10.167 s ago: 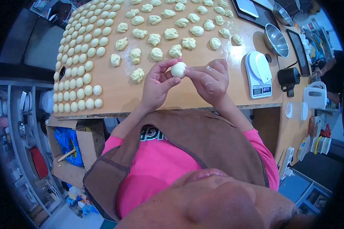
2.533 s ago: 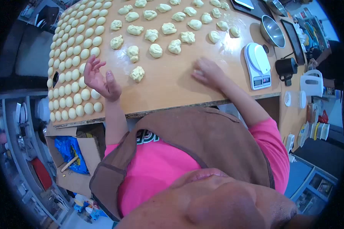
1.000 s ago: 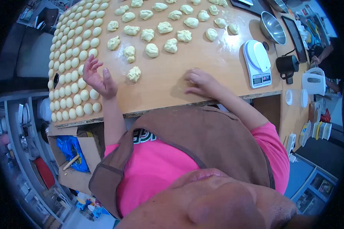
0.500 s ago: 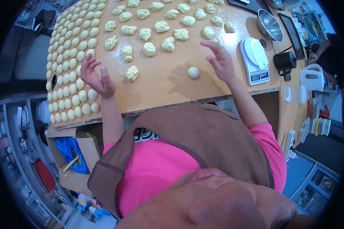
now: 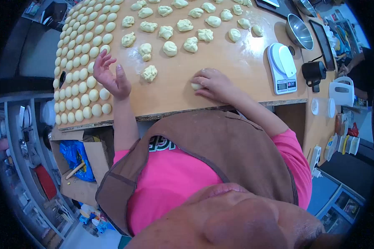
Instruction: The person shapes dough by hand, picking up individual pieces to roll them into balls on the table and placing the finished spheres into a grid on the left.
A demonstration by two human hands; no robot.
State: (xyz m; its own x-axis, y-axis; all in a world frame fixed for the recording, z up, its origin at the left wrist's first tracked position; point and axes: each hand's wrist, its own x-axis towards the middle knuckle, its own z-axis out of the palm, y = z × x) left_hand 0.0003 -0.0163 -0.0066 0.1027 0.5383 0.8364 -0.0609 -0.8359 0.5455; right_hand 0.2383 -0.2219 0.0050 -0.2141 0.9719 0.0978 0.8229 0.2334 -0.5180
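My right hand (image 5: 212,85) is cupped over a smooth dough ball (image 5: 195,86) on the wooden table; only the ball's left side shows past the fingers. Raised near the table's left part, my left hand (image 5: 114,79) has its fingers apart and nothing in it. Just right of that hand lies a rough dough piece (image 5: 149,73). More rough dough pieces (image 5: 170,48) are spread in loose rows farther back. To the left of my left hand stand many smooth round dough balls (image 5: 83,87) in close rows.
On the right are a white kitchen scale (image 5: 281,68), a steel bowl (image 5: 299,32), a black pitcher (image 5: 313,71) and a dark tray (image 5: 322,43). A person's arm (image 5: 351,62) shows at far right. Below the table's left edge is a cardboard box (image 5: 97,157).
My right hand has come down and left onto the smooth dough ball, which lay uncovered before. My left hand stays raised and open. The view has shifted slightly.
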